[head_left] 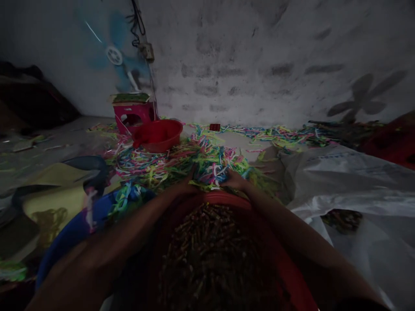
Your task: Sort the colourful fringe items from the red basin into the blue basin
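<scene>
My left hand [193, 182] and right hand [234, 180] flank coloured strips [212, 172], 12 o'clock; closure: cannot tell. Some lie in blue tub [71, 235], 8 o'clock; most loose on floor [234, 139]: much left, I judge.

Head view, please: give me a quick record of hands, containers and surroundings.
Left hand: at the colored strips, grip unclear
Right hand: at the same strips, grip unclear
Near container: red tub holding small thin pieces
Left container: blue tub, some strips at its edge
Behind: red basin, pink stool, fan
Right: white sheeting
Lighting: dim
</scene>
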Demonstrator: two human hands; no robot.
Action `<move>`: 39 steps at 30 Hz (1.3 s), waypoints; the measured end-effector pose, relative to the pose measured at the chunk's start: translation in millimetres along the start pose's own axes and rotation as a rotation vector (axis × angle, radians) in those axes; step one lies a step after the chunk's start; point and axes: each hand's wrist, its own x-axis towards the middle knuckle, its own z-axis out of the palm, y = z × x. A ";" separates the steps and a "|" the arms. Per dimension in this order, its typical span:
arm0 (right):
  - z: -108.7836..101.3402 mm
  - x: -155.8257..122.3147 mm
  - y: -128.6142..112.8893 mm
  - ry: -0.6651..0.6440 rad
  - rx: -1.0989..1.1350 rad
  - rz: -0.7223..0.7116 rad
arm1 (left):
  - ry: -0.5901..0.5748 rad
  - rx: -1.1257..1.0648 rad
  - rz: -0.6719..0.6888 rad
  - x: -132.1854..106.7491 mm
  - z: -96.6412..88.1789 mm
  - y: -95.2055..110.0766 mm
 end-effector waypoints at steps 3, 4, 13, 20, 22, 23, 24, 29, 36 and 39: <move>-0.1 0.0 0.1 0.017 0.050 -0.018 | 0.028 -0.018 -0.052 6.5 1.0 5.6; -1.1 0.4 -1.2 0.026 0.062 -0.022 | 0.019 -0.016 -0.079 8.0 0.5 9.0; -26.0 9.6 -39.8 0.097 0.015 -0.014 | 0.189 0.032 -0.073 21.3 0.4 55.5; -66.6 -12.6 -82.0 0.191 -0.099 -0.012 | 0.170 0.074 -0.020 19.4 -6.1 93.6; -78.2 -20.3 -98.2 0.217 -0.133 -0.013 | 0.167 0.099 -0.015 12.9 -10.8 107.3; -84.0 -24.1 -107.1 0.226 -0.148 -0.014 | 0.167 0.103 -0.013 8.2 -13.1 114.8; -89.7 -28.1 -116.4 0.234 -0.163 -0.015 | 0.171 0.102 -0.008 2.6 -15.4 122.6; -115.3 -56.8 -163.7 0.267 -0.217 -0.025 | 0.231 0.065 0.044 -35.8 -21.9 162.8; -106.1 -140.3 -197.0 0.220 -0.194 -0.015 | 0.135 -0.103 0.099 -114.4 3.4 173.4; -75.5 -174.5 -193.3 0.155 -0.197 0.060 | 0.039 -0.106 0.045 -145.1 19.5 148.6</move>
